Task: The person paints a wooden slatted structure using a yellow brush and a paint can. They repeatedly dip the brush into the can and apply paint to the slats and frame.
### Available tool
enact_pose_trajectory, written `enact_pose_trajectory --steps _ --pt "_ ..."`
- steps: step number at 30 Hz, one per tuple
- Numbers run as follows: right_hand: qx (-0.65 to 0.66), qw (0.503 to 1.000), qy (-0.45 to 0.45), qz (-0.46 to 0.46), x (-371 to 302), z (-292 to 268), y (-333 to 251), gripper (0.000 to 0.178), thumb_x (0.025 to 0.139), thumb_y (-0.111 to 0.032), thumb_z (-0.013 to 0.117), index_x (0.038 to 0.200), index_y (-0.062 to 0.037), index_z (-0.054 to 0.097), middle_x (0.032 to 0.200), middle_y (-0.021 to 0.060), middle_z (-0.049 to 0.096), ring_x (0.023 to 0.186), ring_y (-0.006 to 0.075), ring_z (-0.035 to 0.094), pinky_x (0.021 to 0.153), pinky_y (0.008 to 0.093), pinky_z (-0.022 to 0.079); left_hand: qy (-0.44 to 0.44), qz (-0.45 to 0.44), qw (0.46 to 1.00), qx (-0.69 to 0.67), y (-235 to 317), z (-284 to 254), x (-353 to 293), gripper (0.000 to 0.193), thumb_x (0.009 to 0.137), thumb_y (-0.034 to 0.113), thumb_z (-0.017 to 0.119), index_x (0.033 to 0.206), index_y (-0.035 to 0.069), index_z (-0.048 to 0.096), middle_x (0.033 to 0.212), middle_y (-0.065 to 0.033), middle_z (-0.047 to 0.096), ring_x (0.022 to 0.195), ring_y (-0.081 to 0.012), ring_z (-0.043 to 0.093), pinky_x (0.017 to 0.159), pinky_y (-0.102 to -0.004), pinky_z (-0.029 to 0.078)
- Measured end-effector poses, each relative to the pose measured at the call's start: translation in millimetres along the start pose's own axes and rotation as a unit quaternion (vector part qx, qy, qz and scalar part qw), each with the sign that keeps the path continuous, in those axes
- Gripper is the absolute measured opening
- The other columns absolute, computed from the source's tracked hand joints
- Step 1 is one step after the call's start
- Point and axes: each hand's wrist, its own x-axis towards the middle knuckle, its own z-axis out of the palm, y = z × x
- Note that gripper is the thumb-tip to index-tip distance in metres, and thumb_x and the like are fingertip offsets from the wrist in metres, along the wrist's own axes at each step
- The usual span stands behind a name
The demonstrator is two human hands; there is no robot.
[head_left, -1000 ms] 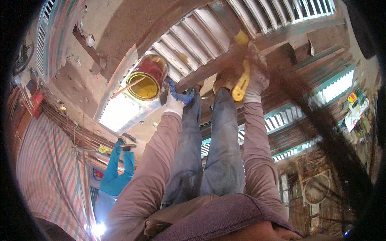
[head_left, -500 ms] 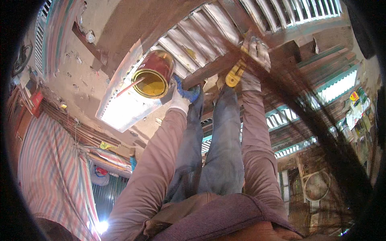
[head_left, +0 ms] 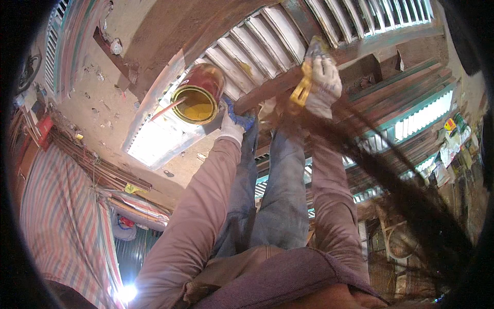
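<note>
My left hand (head_left: 231,124), in a white glove with blue on it, is closed at the right side of a dark red paint can (head_left: 208,80); its fingers are partly hidden. Yellow-brown paint lies in the open can, and a thin reddish stick leans out over its rim. A paintbrush with a yellow handle (head_left: 302,91) is gripped in my gloved right hand (head_left: 325,85). Its bristles point away from me, close to the brown wooden frame of a louvred shutter (head_left: 257,49) with pale slats.
Other louvred wooden panels (head_left: 422,116) with teal edges lie at the right. A dark blurred strip (head_left: 391,175) crosses the right side close to the camera. Striped cloth (head_left: 62,206) hangs at the left, near bundled wooden strips (head_left: 82,149). Bits of litter dot the dirt floor.
My right hand has shifted slightly and turned with the brush, whose bristles now show more plainly. The dark strip has swung lower across my right forearm. My left hand and the can have barely moved.
</note>
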Motion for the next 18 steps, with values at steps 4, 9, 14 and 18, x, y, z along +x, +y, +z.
enact_pose_trajectory --steps 4,9,14,18 --pt "0.066 0.997 0.029 -0.009 8 -3 -22 0.035 0.080 -0.021 0.066 0.114 -0.0149 0.062 0.113 0.0045 0.063 0.101 0.0241 0.064 0.081 0.0361 0.053 0.043 -0.047 0.972 -0.225 -19 -59 23 0.051 0.090 0.052 0.057 0.119 0.010 0.060 0.123 -0.0107 0.063 0.113 -0.0315 0.056 0.103 -0.0472 0.042" --pt "-0.003 1.000 0.016 0.010 46 -5 -24 0.035 0.082 -0.020 0.062 0.116 -0.0117 0.060 0.114 0.0052 0.062 0.106 0.0253 0.061 0.083 0.0378 0.052 0.135 -0.094 0.929 -0.332 5 -5 8 0.044 0.093 0.041 0.056 0.123 0.009 0.057 0.123 -0.0107 0.062 0.115 -0.0298 0.056 0.103 -0.0447 0.042" --pt "0.015 0.998 -0.025 -0.064 9 -1 -34 0.032 0.080 -0.018 0.062 0.112 -0.0122 0.064 0.112 0.0036 0.063 0.107 0.0247 0.061 0.087 0.0377 0.050 0.087 -0.060 0.955 -0.276 1 -7 7 0.043 0.093 0.032 0.057 0.127 0.007 0.051 0.122 -0.0108 0.061 0.115 -0.0292 0.055 0.103 -0.0398 0.042" --pt "0.012 0.999 -0.031 0.008 -17 0 -12 0.036 0.079 -0.019 0.065 0.114 -0.0143 0.064 0.116 0.0033 0.064 0.102 0.0228 0.065 0.083 0.0358 0.053 0.121 -0.075 0.961 -0.239 7 12 2 0.040 0.094 0.032 0.055 0.126 0.007 0.052 0.120 -0.0104 0.062 0.114 -0.0293 0.055 0.103 -0.0377 0.042"
